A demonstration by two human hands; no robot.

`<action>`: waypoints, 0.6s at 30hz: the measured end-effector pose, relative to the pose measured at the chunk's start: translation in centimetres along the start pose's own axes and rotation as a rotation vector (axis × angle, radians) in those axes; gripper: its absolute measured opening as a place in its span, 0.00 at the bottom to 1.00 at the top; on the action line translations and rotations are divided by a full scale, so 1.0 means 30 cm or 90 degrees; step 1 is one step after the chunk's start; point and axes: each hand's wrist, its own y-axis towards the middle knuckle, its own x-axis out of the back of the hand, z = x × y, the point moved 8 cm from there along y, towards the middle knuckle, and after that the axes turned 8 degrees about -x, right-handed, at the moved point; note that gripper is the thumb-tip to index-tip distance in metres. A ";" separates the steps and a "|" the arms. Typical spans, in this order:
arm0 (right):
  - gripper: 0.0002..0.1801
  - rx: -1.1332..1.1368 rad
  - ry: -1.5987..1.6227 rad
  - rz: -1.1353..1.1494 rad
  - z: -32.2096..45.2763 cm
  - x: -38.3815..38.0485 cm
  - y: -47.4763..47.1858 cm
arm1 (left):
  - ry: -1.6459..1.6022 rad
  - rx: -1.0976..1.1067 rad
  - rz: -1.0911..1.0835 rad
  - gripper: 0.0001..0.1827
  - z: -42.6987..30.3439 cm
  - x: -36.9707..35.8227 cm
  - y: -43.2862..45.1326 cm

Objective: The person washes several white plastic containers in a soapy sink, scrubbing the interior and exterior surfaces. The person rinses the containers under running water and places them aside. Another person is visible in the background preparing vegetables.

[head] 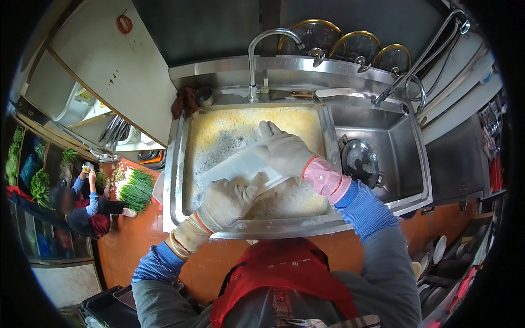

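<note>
My left hand [229, 201], in a pale knit glove with an orange cuff edge, grips the near side of a translucent plastic container [236, 162]. My right hand [285, 149], gloved the same way over a pink rubber glove, holds the container's right end, with its fingers over the far rim. The container is tilted in the left sink basin [179, 164], at the surface of yellowish, foamy water [299, 199]. My hands hide part of its rim. What lies below the foam cannot be seen.
A tall faucet [251, 61] rises behind the basin, near a scraper [291, 94] and a white-handled brush [334, 92]. The right basin [400, 164] holds a dark lidded pot [361, 162]. A person [88, 205] sits at left by green onions [137, 190]. Glass lids [357, 44] lean behind.
</note>
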 end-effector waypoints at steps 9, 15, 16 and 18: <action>0.24 -0.226 0.103 0.015 -0.494 -0.367 0.028 | -0.062 0.009 0.019 0.30 0.008 -0.080 -0.026; 0.21 -0.395 0.041 0.091 -0.629 -0.702 -0.040 | 0.049 0.070 0.119 0.39 0.104 -0.126 -0.154; 0.20 -0.433 0.011 0.128 -0.633 -0.720 -0.057 | 0.062 0.096 0.132 0.40 0.119 -0.129 -0.174; 0.19 -0.398 -0.051 0.237 -0.649 -0.787 -0.063 | 0.025 0.163 0.135 0.39 0.150 -0.114 -0.198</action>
